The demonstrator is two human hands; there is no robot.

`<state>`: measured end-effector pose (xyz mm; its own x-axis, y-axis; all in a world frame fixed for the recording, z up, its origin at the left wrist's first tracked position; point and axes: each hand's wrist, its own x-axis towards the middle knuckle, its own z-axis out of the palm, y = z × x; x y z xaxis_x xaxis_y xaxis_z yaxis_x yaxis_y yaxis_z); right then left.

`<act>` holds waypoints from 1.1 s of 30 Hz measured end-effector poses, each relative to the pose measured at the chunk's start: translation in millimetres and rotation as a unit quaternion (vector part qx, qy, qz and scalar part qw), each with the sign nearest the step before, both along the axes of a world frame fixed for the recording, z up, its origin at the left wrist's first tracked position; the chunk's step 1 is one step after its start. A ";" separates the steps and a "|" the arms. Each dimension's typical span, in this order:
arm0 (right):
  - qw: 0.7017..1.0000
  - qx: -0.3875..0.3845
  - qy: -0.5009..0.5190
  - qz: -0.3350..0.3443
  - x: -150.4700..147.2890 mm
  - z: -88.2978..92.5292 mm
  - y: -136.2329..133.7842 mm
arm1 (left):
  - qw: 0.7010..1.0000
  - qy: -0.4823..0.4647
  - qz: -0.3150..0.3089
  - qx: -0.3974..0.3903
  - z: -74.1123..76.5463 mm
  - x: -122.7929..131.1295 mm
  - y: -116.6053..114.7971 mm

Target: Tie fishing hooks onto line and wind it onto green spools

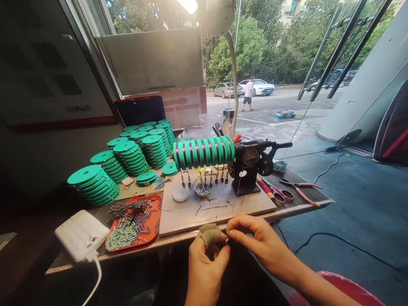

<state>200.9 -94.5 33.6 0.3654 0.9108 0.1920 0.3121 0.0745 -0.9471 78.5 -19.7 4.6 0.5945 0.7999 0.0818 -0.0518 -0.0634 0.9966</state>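
Note:
My left hand (208,265) is closed at the table's front edge, with tan cloth covers (211,235) on its fingers. A tiny shiny metal piece (227,240) sits at its fingertips; its exact kind is too small to tell. My right hand (255,240) pinches right beside it, its fingertips meeting the left ones. A thin pink line (238,187) runs down from the black hand-cranked winder (250,165) toward my right hand. Green foam spools (204,152) wound with line are lined up on the winder, and small dark metal fittings (211,182) dangle below them.
An orange tray (157,225) of small tubes and a white power bank (81,236) lie left. Stacked green spools (92,182) stand behind. A small bowl (202,190) holds tiny parts. Scissors (282,195) and pliers (302,185) lie right; a pink bin (344,289) stands below.

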 end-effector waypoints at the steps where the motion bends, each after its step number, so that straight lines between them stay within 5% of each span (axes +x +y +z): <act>1: 1.000 0.000 0.001 0.003 -0.2 -0.2 -0.1 | 1.000 -0.001 -0.005 -0.008 1.4 -0.1 0.2; 12: 0.992 -0.018 0.111 0.065 4.4 -2.2 6.3 | 0.985 -0.006 -0.009 -0.170 8.7 -2.9 -0.5; 33: 0.998 -0.011 -0.034 0.049 3.1 2.4 6.3 | 0.969 -0.058 -0.081 -0.228 3.7 -0.6 3.4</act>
